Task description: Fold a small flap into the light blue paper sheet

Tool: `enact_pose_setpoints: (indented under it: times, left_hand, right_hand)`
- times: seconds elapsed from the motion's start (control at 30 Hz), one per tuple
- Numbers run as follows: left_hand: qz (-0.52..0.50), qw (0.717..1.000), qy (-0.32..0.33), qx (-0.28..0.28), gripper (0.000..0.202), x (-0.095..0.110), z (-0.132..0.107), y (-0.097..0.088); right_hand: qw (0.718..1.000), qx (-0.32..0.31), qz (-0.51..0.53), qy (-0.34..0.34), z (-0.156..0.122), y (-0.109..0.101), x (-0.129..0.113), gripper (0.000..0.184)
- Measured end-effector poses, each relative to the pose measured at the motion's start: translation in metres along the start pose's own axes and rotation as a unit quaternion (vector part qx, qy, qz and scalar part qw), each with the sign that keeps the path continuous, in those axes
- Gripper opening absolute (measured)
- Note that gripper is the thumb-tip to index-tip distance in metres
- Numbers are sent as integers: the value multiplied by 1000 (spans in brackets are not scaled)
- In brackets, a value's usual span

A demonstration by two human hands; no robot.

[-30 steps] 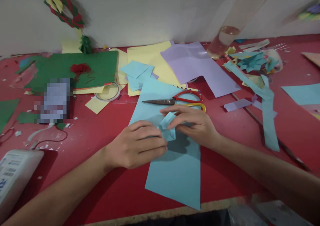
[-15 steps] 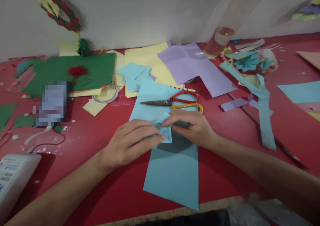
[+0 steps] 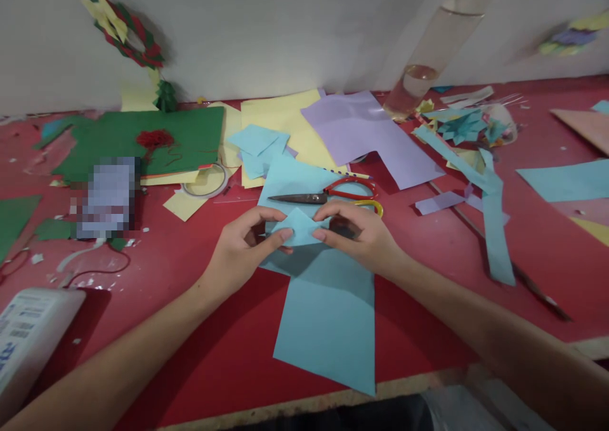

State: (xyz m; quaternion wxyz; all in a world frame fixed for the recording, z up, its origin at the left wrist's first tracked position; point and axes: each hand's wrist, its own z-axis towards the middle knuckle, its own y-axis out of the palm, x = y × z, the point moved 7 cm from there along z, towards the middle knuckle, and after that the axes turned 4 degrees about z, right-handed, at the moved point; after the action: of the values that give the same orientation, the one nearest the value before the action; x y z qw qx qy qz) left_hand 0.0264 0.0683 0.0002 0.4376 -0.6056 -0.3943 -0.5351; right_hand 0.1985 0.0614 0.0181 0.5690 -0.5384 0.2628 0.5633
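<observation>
A small folded piece of light blue paper (image 3: 301, 229) is pinched between both hands, its peak pointing away from me. My left hand (image 3: 247, 240) grips its left end, thumb on the near face. On the right end, my right hand (image 3: 356, 231) pinches with thumb and forefinger. Beneath them lies a large light blue sheet (image 3: 328, 329) with a cut-out outline. Scissors (image 3: 304, 198) with one red and one yellow handle rest on that sheet just beyond my hands, blades to the left and partly shut.
Behind are small blue squares (image 3: 261, 145), a purple sheet (image 3: 366, 126), a green sheet (image 3: 190, 139) and a tape roll (image 3: 204, 180). A phone (image 3: 108, 196) and a white box-like device (image 3: 35, 336) lie left. Rightward are a bottle (image 3: 419, 75), blue paper strips (image 3: 497, 228) and a thin stick (image 3: 523, 278).
The folded blue paper has turned and now shows a flat peaked shape, held at both ends. My left hand has moved from lying over it to pinching its left end.
</observation>
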Motion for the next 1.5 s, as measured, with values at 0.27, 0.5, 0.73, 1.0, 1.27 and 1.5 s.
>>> enact_pose_setpoints:
  times: [0.27, 0.5, 0.73, 1.0, 1.27, 1.5]
  left_hand:
    - [49, 998, -14, -35, 28, -4, 1, 7]
    - [51, 996, -36, -56, 22, 5, -2, 11]
    - [8, 997, -67, -36, 25, 3, 0, 10]
    - [28, 997, -49, -55, 24, 4, 0, 13]
    - [32, 998, -13, -57, 19, 4, -3, 15]
    - [158, 983, 79, -41, 13, 17, -10, 15]
  right_hand:
    - [988, -55, 47, 134, -4, 12, 13, 19]
    - [991, -31, 65, 111, -6, 12, 7, 16]
    - [991, 1, 107, 86, -6, 9, 4, 12]
    - [990, -23, 120, 64, -6, 8, -3, 22]
    - [980, -12, 172, 103, -7, 6, 4, 24]
    - [961, -96, 210, 150, -8, 17, 6, 20]
